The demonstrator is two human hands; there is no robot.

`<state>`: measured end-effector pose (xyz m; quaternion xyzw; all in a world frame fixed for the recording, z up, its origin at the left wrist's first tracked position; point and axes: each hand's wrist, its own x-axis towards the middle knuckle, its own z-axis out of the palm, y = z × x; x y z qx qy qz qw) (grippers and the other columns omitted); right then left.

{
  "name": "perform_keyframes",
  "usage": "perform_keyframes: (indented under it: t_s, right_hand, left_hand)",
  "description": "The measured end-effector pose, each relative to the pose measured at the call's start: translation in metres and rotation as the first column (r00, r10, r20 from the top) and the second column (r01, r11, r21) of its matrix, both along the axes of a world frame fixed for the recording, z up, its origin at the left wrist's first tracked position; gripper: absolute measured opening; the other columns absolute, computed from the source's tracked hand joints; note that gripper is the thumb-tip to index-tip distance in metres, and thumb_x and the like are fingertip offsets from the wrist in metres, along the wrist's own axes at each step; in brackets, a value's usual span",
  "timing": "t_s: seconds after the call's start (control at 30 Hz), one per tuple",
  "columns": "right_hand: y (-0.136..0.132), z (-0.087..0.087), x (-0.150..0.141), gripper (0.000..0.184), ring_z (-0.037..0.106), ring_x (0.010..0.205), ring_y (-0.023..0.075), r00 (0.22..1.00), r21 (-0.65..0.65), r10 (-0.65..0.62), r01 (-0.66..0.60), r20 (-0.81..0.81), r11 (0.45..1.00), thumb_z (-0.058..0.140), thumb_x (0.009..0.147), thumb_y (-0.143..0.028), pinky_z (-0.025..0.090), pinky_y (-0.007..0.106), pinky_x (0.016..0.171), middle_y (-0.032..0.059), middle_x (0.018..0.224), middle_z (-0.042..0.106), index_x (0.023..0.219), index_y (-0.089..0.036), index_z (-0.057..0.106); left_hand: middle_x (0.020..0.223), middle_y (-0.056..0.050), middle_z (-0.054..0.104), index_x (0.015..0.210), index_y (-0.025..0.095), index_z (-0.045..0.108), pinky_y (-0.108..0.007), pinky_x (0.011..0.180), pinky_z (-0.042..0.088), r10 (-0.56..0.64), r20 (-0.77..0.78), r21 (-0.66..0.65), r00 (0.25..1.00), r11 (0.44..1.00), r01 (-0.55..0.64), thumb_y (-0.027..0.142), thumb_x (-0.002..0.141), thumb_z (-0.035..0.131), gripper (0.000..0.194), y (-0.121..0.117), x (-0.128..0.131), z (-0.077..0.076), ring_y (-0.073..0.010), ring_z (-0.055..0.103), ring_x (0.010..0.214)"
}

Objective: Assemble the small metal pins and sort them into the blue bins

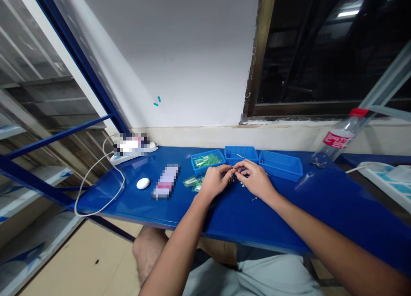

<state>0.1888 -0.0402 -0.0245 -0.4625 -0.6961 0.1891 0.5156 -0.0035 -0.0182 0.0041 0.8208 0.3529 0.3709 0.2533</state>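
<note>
Over the blue table (257,223), my left hand (215,180) and my right hand (252,176) meet fingertip to fingertip. Both are closed in a pinch, and whatever lies between the fingers is too small to make out. Small metal parts (242,184) lie beneath and beside the fingers, partly hidden. A single small metal piece (254,198) rests apart from them, below my right hand. Small green-and-clear packets (192,181) lie on the table just left of my left hand.
Behind my hands stand a blue bin (208,153) of green packets, a second bin (240,149) with thin metal pieces, and a third blue bin (281,169). At left are a phone (166,181), a white oval case (143,183) and a cable (123,184). A plastic bottle (338,138) leans at right.
</note>
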Motion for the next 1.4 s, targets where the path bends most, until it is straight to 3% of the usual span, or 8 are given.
perform_keyframes:
  t_s: [0.3,0.6,0.73,0.87,1.0,1.13,1.27,1.4]
  right_hand:
    - [-0.002,0.002,-0.001,0.017,0.077,0.086,0.0237,0.997,-0.098,-0.05,0.044,-0.056,0.994,0.068,0.093,-0.037,0.065,0.037,0.076,0.0061,0.095,0.079,0.101,-0.022,0.073]
    - [-0.004,0.003,-0.002,0.013,0.074,0.082,0.0203,0.998,-0.115,-0.034,0.028,-0.046,0.993,0.069,0.089,-0.031,0.062,0.033,0.073,0.0046,0.094,0.076,0.098,-0.022,0.07]
    - [-0.003,0.004,-0.002,0.016,0.071,0.081,0.0198,0.999,-0.059,-0.031,0.031,-0.01,0.998,0.067,0.089,-0.026,0.061,0.033,0.072,0.0049,0.094,0.073,0.104,-0.021,0.069]
    - [-0.003,0.014,0.006,0.024,0.068,0.084,0.0208,0.984,0.119,-0.073,0.054,0.162,0.991,0.059,0.093,-0.021,0.06,0.036,0.08,0.0064,0.1,0.07,0.114,-0.023,0.071]
    - [0.0,0.024,0.036,0.021,0.069,0.097,0.0256,0.902,0.257,-0.29,0.213,0.318,0.943,0.055,0.097,-0.022,0.056,0.04,0.091,0.009,0.105,0.071,0.11,-0.023,0.072]
    - [0.004,0.023,0.079,0.021,0.067,0.106,0.0315,0.713,0.256,-0.5,0.431,0.492,0.866,0.057,0.092,-0.021,0.053,0.042,0.093,0.013,0.107,0.073,0.106,-0.02,0.072]
    - [0.005,0.017,0.103,0.016,0.07,0.087,0.0288,0.595,0.106,-0.484,0.556,0.642,0.825,0.056,0.091,-0.023,0.05,0.038,0.077,0.0106,0.092,0.076,0.091,-0.021,0.072]
    - [0.007,0.013,0.105,0.018,0.073,0.081,0.0261,0.644,0.006,-0.417,0.539,0.642,0.842,0.054,0.094,-0.025,0.047,0.033,0.071,0.008,0.085,0.079,0.09,-0.023,0.071]
  left_hand:
    - [0.106,-0.005,0.084,0.109,0.02,0.08,-0.034,0.094,0.063,0.039,0.022,0.023,0.999,0.999,-0.039,0.017,0.094,0.068,0.02,0.006,0.0,-0.007,-0.0238,0.08,0.099]
    - [0.1,-0.002,0.084,0.103,0.022,0.081,-0.031,0.092,0.063,0.055,0.091,-0.016,0.994,0.998,-0.054,0.011,0.09,0.071,0.02,0.008,0.001,-0.01,-0.0209,0.081,0.095]
    - [0.102,-0.002,0.084,0.105,0.021,0.078,-0.03,0.091,0.063,0.028,0.112,-0.01,0.993,1.0,-0.027,0.012,0.091,0.07,0.019,0.007,0.001,-0.007,-0.0208,0.081,0.097]
    - [0.109,-0.004,0.082,0.109,0.022,0.076,-0.032,0.095,0.06,0.01,0.029,0.06,1.0,0.998,-0.011,0.023,0.097,0.069,0.015,0.006,0.0,-0.005,-0.0218,0.078,0.102]
    - [0.119,-0.006,0.079,0.117,0.022,0.075,-0.037,0.099,0.058,-0.032,-0.12,0.136,0.992,0.989,0.049,0.037,0.1,0.066,0.025,0.005,-0.001,-0.008,-0.0251,0.075,0.111]
    - [0.127,-0.01,0.076,0.125,0.021,0.073,-0.041,0.106,0.054,-0.086,-0.247,0.207,0.965,0.968,0.139,0.045,0.101,0.064,0.036,0.003,-0.002,-0.008,-0.0277,0.07,0.12]
    - [0.139,-0.011,0.07,0.134,0.021,0.071,-0.045,0.113,0.049,-0.132,-0.32,0.256,0.938,0.941,0.22,0.055,0.099,0.064,0.05,-0.004,0.0,-0.003,-0.0294,0.064,0.13]
    - [0.148,-0.01,0.065,0.142,0.026,0.067,-0.047,0.114,0.046,-0.198,-0.396,0.25,0.897,0.916,0.312,0.064,0.095,0.065,0.06,-0.013,0.007,-0.001,-0.0311,0.06,0.135]
